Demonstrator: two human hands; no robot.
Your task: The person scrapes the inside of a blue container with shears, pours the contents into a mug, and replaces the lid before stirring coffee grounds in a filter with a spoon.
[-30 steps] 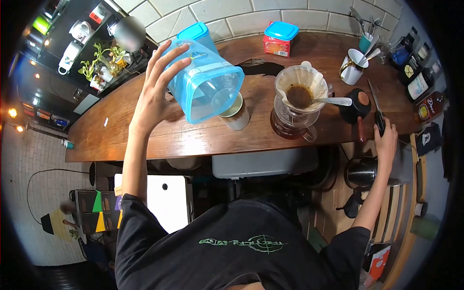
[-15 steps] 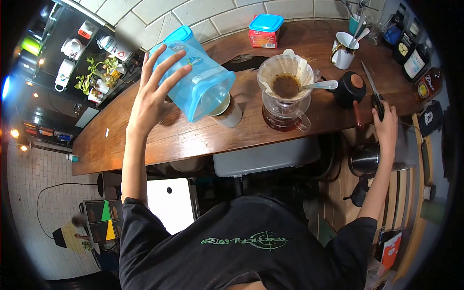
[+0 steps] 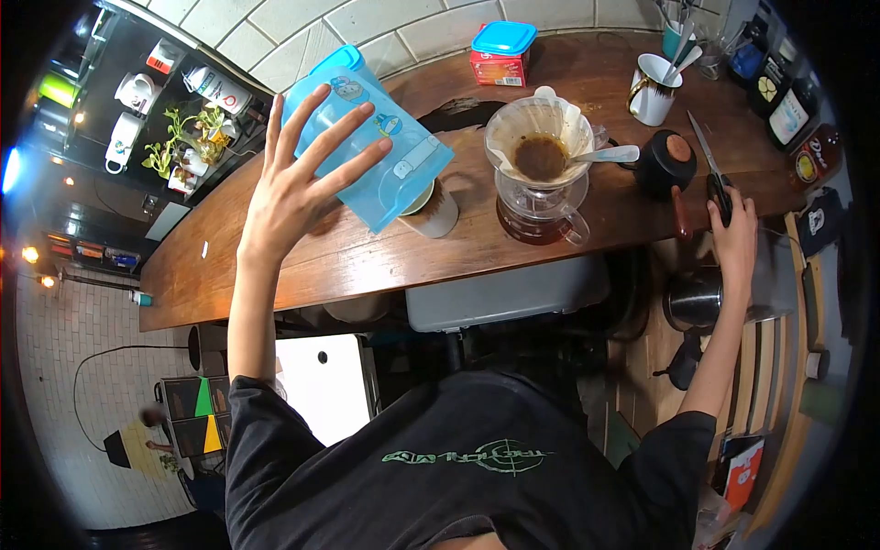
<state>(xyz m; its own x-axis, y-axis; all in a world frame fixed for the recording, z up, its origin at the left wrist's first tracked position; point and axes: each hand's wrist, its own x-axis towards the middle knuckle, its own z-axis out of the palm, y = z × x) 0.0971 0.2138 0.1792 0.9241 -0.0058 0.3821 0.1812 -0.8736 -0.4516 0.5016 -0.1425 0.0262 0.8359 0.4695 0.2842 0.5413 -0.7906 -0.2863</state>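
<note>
My left hand (image 3: 291, 194) has its fingers spread in front of a translucent blue pouch (image 3: 409, 158) with cartoon prints; its thumb is hidden. Tilted, the pouch overlaps the rim of a paper cup (image 3: 435, 215). On the right, my right hand (image 3: 736, 234) has its fingers closed on the black handle of the scissors (image 3: 704, 147), whose blades point toward the wall. Between my hands, a clear dripper (image 3: 503, 128) with a paper filter, dark wet coffee and a spoon (image 3: 612, 156) sits on a glass server (image 3: 532, 229) of dark liquid.
A black pot (image 3: 662, 165) with a wooden handle is right of the dripper. Behind are a red box (image 3: 500, 71) with a blue lid and a white mug (image 3: 649, 103) of utensils. Dark bottles (image 3: 790, 119) line the right end. A grey seat (image 3: 509, 298) is below the counter edge.
The blue pouch has turned and flattened, its printed face now more toward the camera. My left hand has shifted slightly right, fingers still spread. My right hand remains at the scissors.
</note>
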